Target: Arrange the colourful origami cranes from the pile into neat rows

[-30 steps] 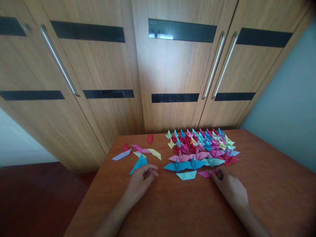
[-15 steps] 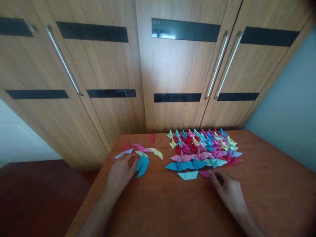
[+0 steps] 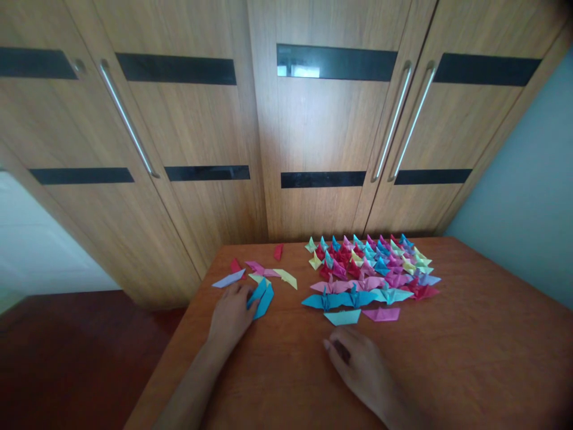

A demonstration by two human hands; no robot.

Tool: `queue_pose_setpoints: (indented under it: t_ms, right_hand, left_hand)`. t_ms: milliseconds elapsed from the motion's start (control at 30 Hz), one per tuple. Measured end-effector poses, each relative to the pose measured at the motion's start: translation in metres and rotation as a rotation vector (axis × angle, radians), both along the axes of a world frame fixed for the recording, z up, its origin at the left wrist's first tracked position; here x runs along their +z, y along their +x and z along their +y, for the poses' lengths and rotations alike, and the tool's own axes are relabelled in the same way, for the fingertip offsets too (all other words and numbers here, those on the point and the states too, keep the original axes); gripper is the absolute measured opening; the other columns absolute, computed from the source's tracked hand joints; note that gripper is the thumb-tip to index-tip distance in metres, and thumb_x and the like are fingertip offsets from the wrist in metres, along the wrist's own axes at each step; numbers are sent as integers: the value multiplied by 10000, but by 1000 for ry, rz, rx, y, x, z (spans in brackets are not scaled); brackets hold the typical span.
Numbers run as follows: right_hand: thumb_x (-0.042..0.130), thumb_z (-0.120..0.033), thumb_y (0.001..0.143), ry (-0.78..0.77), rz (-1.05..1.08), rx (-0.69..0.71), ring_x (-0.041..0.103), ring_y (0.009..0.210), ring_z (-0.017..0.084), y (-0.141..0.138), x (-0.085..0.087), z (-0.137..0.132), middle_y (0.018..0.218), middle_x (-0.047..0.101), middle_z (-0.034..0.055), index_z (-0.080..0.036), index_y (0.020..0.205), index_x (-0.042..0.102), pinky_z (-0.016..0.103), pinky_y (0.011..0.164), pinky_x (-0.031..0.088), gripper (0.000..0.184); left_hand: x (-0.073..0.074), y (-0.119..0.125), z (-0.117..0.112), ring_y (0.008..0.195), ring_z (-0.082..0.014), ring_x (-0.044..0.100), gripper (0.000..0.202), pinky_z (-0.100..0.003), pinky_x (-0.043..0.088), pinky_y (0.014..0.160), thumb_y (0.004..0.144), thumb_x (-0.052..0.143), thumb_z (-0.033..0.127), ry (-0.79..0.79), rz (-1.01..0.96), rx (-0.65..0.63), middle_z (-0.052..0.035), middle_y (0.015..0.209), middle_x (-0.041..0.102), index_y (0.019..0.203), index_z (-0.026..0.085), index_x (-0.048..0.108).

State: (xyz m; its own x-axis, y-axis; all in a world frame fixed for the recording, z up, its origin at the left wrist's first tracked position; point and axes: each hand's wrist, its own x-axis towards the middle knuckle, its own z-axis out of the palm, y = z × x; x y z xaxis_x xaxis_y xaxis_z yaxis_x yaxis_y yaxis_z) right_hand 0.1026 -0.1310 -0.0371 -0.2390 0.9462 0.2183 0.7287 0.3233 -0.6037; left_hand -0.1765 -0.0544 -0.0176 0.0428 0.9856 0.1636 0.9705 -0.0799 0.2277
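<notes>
My left hand (image 3: pixel 233 315) rests at the left of the table, its thumb and fingers closed on the edge of a blue folded paper crane (image 3: pixel 264 298), one of two flat blue pieces lying together. My right hand (image 3: pixel 360 367) hovers over the wood below the front row, fingers curled in and thumb tip close to the index, nothing visible between them. Just beyond it lie a flat-folded mint paper crane (image 3: pixel 342 318) and, to the right, a flat magenta paper crane (image 3: pixel 381 314). Behind these stand rows of colourful paper cranes (image 3: pixel 353 297) with wings spread.
More flat folded pieces lie at the left: a lavender one (image 3: pixel 229 278), a pink one (image 3: pixel 259 269), a yellow one (image 3: pixel 286 278) and a red one (image 3: pixel 278 252). The wooden table (image 3: pixel 286 370) stands against a wardrobe (image 3: pixel 322 131) with long metal handles.
My right hand has let go of the magenta crane and moved left and nearer to me. The magenta crane lies beside the mint one. My left hand has shifted slightly onto the blue crane.
</notes>
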Motion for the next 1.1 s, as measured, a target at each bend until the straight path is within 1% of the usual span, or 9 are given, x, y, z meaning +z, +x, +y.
queue_pose_setpoints:
  t_ms: [167,333,433,533,633,700,833,933,1100]
  right_hand:
    - [421,-302,889,-16,-1,20,530,597,134,4,-2,-3,659,571,-11,-209,684,531,235,573,352,250]
    - [432,-316,880,-28,48,9,534,594,133,5,0,-3,643,570,-13,-207,671,535,235,577,359,257]
    - [430,-329,881,-36,60,0,533,594,133,5,1,-2,642,572,-10,-204,668,534,237,581,362,268]
    - [429,-335,881,-43,73,-2,530,595,132,5,1,-2,637,565,-11,-201,661,530,237,580,360,277]
    - [439,-356,874,-49,109,-15,528,592,135,5,0,-1,622,557,-11,-199,646,530,238,567,358,291]
    - [449,-364,867,-53,150,-29,523,583,136,6,1,0,611,555,-13,-198,637,539,238,556,360,298]
    - [476,-346,856,-63,278,-4,535,607,135,4,7,-1,654,583,-10,-197,703,586,236,572,384,241]
    - [510,-362,843,-114,436,29,560,667,143,2,10,-1,727,618,-1,-199,804,602,236,611,417,191]
    - [526,-449,825,-248,652,-6,574,665,153,5,3,3,698,618,0,-185,786,570,247,615,443,270]
  left_hand:
    - [1,1,-2,919,-212,572,105,-284,414,784,812,485,228,-9,-66,13,-63,962,606,895,202,544]
    - [2,-2,-2,853,-214,605,158,-278,418,718,794,477,203,-22,-177,27,-46,917,655,917,222,574]
    - [4,-4,-1,880,-207,604,182,-281,422,769,800,482,256,52,-332,-42,-34,951,666,924,216,609]
    - [7,2,-2,775,-192,610,265,-273,450,705,824,474,393,4,-600,-61,-30,837,672,895,185,623]
    - [10,18,-6,668,-165,604,341,-243,453,610,804,503,465,-131,-905,-68,-33,753,670,869,152,621]
    - [11,33,-13,634,-151,600,340,-225,440,573,772,552,469,-207,-1034,-81,-44,745,680,835,143,626]
    - [9,72,-31,589,-136,592,300,-216,423,535,739,612,434,-324,-1148,-132,-53,728,690,777,138,641]
    - [3,100,-45,584,-134,595,292,-218,425,533,741,625,420,-425,-1227,-218,-52,712,686,765,131,648]
    - [-10,130,-62,601,-133,608,316,-213,427,530,760,614,437,-545,-1294,-333,-52,731,676,794,125,644]
